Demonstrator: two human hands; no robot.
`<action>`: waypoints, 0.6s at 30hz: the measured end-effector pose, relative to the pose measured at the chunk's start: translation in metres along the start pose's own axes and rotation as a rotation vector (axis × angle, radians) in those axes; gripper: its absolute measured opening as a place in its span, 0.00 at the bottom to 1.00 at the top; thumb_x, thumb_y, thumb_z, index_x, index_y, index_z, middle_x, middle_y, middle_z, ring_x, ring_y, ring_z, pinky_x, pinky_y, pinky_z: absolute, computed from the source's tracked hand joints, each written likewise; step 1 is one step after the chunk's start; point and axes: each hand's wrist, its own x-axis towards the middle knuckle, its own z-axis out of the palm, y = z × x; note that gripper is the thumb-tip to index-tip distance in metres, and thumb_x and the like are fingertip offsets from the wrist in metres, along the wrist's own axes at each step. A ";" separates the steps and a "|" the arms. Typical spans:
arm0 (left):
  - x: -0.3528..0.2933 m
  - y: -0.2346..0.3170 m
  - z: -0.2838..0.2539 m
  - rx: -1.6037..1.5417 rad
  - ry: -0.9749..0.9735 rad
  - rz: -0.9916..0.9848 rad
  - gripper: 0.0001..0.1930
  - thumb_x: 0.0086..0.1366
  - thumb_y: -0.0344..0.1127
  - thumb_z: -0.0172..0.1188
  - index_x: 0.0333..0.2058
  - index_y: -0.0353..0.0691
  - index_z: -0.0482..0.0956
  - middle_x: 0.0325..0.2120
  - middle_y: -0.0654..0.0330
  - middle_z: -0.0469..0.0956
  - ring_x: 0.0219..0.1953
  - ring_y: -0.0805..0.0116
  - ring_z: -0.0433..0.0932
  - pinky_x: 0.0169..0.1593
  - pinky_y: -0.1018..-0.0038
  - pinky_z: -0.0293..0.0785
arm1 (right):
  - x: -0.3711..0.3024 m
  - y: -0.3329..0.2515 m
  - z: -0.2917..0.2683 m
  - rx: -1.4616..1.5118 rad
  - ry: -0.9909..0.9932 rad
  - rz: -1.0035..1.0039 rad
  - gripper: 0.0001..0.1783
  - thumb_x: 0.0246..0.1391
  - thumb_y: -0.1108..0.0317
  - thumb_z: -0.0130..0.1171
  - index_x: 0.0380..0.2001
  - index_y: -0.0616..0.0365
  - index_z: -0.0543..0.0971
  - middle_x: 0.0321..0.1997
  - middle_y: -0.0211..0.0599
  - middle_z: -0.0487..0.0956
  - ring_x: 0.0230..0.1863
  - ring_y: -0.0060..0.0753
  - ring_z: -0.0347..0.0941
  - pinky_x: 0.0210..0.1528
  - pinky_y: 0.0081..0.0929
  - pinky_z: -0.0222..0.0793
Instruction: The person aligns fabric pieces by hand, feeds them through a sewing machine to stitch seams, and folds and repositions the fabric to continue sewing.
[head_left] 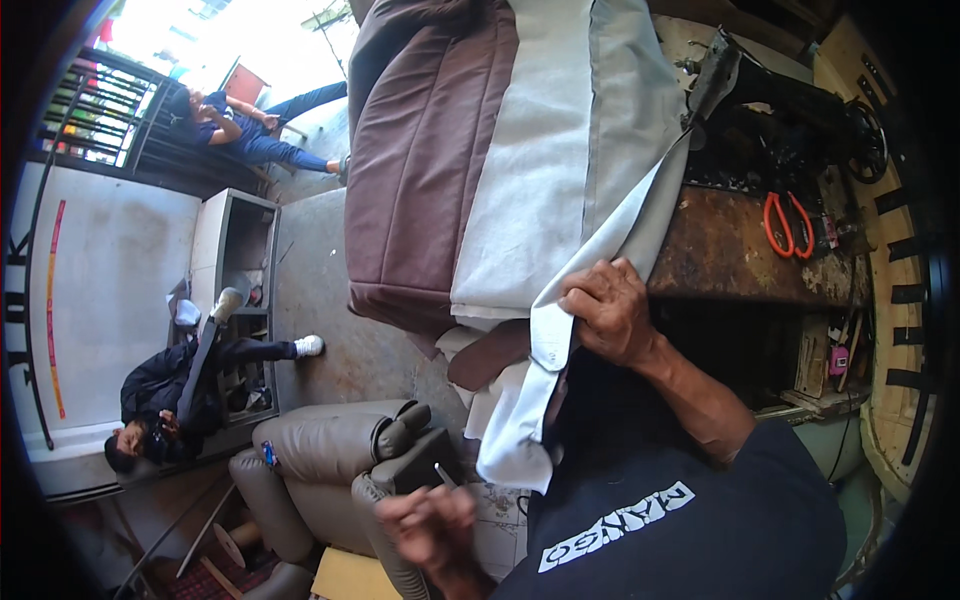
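My right hand (612, 308) is closed on the edge of a long light-grey fabric strip (600, 245). From my fingers the strip's loose end (515, 465) hangs down toward my dark shirt. Beyond it, the strip runs up along a large cover of maroon material (425, 170) and pale-grey fabric (530, 160) draped over the work table. Lower in view, my left hand (435, 525) is blurred, its fingers curled. A thin metal tool (445, 476) sticks out of it; its kind is not clear. That hand is apart from the strip.
A dark sewing machine (790, 120) stands at right on a worn brown table (725, 240), with orange-handled scissors (787, 225). Grey-brown padded seats (320, 450) stand at lower left. Two other people (180, 400) sit off to the left, beyond the concrete floor (315, 250).
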 end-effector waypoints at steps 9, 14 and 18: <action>-0.039 -0.010 -0.023 1.444 -0.146 0.076 0.57 0.56 0.42 0.79 0.76 0.43 0.48 0.74 0.39 0.50 0.77 0.40 0.49 0.76 0.42 0.45 | 0.017 -0.026 -0.013 0.119 -0.094 -0.026 0.16 0.43 0.62 0.75 0.39 0.39 0.88 0.36 0.20 0.82 0.46 0.30 0.75 0.58 0.42 0.61; -0.025 -0.096 0.010 1.316 0.114 0.381 0.38 0.62 0.38 0.74 0.67 0.37 0.66 0.61 0.45 0.75 0.65 0.45 0.73 0.72 0.52 0.59 | 0.051 -0.041 -0.016 0.242 -0.170 -0.223 0.08 0.52 0.55 0.73 0.31 0.43 0.86 0.28 0.19 0.82 0.35 0.23 0.79 0.63 0.45 0.59; 0.019 -0.045 0.000 0.948 0.470 0.228 0.08 0.72 0.27 0.60 0.44 0.28 0.84 0.39 0.54 0.86 0.44 0.67 0.82 0.52 0.72 0.77 | 0.076 -0.030 0.003 0.297 -0.262 -0.308 0.08 0.55 0.58 0.70 0.30 0.48 0.85 0.28 0.26 0.83 0.33 0.31 0.80 0.50 0.37 0.69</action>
